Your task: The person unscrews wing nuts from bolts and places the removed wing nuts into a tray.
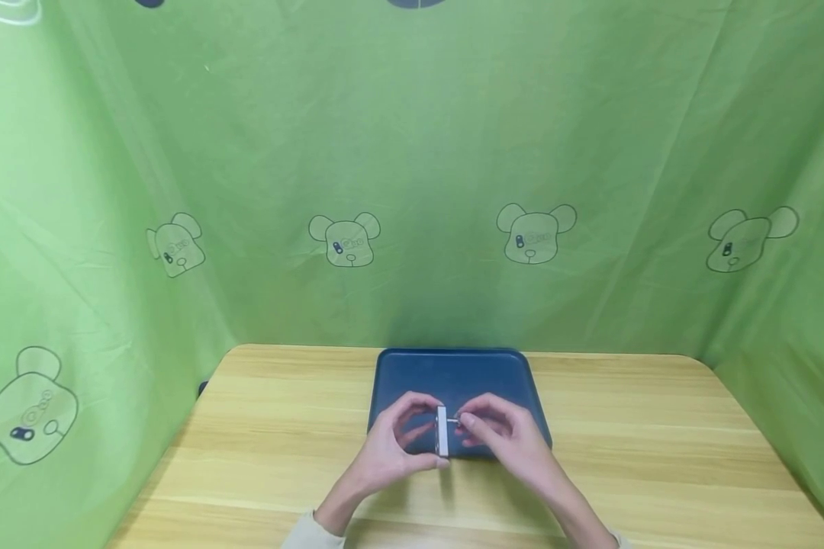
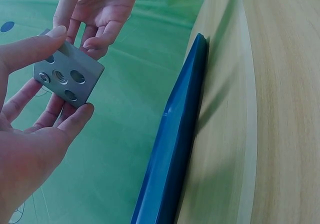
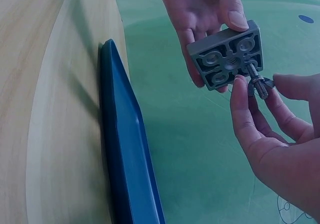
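Note:
My left hand (image 1: 387, 454) holds a square grey metal block (image 1: 442, 431) on edge between thumb and fingertips, above the tray's near edge. In the left wrist view the block's flat face (image 2: 69, 66) has several round holes, and a bolt head (image 2: 44, 77) sits in one near a corner. The ribbed face (image 3: 231, 50) shows in the right wrist view, with a threaded bolt (image 3: 262, 93) sticking out of a corner hole. A wing nut (image 3: 269, 82) is on that bolt, and my right hand (image 1: 511, 431) pinches it between thumb and fingers.
A dark blue tray (image 1: 453, 374) with a raised rim lies at the back of the wooden table (image 1: 632, 427), under the hands. Green cloth (image 1: 412, 152) printed with bear heads hangs behind the table and along both sides.

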Tool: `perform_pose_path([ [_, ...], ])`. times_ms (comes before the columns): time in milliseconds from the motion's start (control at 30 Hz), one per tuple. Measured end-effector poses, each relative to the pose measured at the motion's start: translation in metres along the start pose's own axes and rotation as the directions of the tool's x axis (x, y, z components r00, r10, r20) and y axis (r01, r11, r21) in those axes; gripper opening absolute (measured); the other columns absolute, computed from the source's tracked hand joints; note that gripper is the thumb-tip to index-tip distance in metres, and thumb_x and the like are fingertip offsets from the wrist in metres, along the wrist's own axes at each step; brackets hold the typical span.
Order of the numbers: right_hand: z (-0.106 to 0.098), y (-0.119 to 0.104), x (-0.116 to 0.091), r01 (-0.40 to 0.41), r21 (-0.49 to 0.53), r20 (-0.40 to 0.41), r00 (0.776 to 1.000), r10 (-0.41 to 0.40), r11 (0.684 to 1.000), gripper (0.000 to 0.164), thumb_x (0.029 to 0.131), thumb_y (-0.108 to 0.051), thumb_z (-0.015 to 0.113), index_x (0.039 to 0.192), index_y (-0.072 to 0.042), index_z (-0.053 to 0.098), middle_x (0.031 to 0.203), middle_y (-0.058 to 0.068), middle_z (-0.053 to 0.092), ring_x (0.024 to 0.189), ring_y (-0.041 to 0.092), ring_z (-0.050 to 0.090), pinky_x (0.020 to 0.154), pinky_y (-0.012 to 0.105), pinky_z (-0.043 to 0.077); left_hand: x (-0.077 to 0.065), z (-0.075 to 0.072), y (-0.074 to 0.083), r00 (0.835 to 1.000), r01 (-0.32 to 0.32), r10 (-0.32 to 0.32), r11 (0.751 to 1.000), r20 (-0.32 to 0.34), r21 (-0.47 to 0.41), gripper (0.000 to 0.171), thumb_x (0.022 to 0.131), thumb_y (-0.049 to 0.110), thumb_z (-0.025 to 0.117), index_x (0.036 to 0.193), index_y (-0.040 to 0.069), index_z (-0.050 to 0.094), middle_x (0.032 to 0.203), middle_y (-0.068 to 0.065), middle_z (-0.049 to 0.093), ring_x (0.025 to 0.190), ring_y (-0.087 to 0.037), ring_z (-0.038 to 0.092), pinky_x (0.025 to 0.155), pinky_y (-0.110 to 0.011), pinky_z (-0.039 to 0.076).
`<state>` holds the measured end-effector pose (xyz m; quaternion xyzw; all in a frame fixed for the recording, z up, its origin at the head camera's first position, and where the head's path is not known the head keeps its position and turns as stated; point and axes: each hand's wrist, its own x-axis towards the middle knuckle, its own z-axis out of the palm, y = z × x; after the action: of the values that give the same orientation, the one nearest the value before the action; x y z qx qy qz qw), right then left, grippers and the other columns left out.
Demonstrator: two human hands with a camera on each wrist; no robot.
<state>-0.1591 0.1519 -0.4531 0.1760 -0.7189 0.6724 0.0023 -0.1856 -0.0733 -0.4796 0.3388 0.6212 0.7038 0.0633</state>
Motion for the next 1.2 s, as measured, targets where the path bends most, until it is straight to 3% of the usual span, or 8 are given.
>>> perform_pose_path([
  [200, 0.0007, -0.0014, -0.0001, -0.008, 0.015, -0.001, 1.0, 0.008, 1.0, 0.023, 0.096, -0.005, 0.07, 0.114, 0.009, 0.064, 0.114, 0.031, 0.064, 0.099, 0.023, 0.073, 0.087, 0.043, 0.064, -0.0012, -0.0009, 0.0, 1.0, 0.007, -0.007, 1.0, -0.013, 0.014, 0.068, 0.072, -0.012, 0.085, 0.131, 0.003, 0.056, 0.132, -0.018, 0.056, 0.129, -0.03, 0.054, 0.114, -0.043, 0.047],
  [400, 0.0018, -0.0023, 0.0004, -0.015, -0.007, 0.0, 1.0, 0.015, 1.0, 0.029, 0.093, -0.005, 0.073, 0.118, 0.007, 0.065, 0.117, 0.035, 0.062, 0.104, 0.033, 0.072, 0.089, 0.039, 0.064, -0.0015, -0.001, 0.0003, 1.0, 0.017, -0.017, 1.0, -0.02, 0.015, 0.067, 0.072, -0.012, 0.085, 0.13, 0.004, 0.056, 0.131, -0.017, 0.056, 0.129, -0.033, 0.054, 0.114, -0.042, 0.047],
  [767, 0.0027, 0.0, 0.0002, -0.011, -0.07, -0.01, 1.0, 0.01, 0.998, 0.037, 0.089, -0.004, 0.077, 0.122, 0.007, 0.065, 0.122, 0.025, 0.066, 0.105, 0.025, 0.071, 0.091, 0.032, 0.063, -0.001, -0.0001, -0.0003, 1.0, 0.016, -0.016, 1.0, -0.016, 0.01, 0.068, 0.071, -0.013, 0.084, 0.131, 0.004, 0.055, 0.134, -0.023, 0.054, 0.13, -0.031, 0.054, 0.115, -0.042, 0.046],
  [1200, 0.0024, 0.0028, -0.0007, -0.023, -0.007, 0.026, 0.999, 0.023, 1.0, 0.03, 0.093, 0.0, 0.07, 0.12, 0.012, 0.061, 0.115, 0.03, 0.065, 0.093, 0.024, 0.075, 0.084, 0.04, 0.066, -0.0002, 0.0003, -0.0023, 1.0, 0.01, -0.01, 1.0, -0.017, 0.009, 0.069, 0.069, -0.014, 0.084, 0.13, 0.003, 0.056, 0.133, -0.025, 0.053, 0.13, -0.033, 0.054, 0.115, -0.042, 0.046],
])
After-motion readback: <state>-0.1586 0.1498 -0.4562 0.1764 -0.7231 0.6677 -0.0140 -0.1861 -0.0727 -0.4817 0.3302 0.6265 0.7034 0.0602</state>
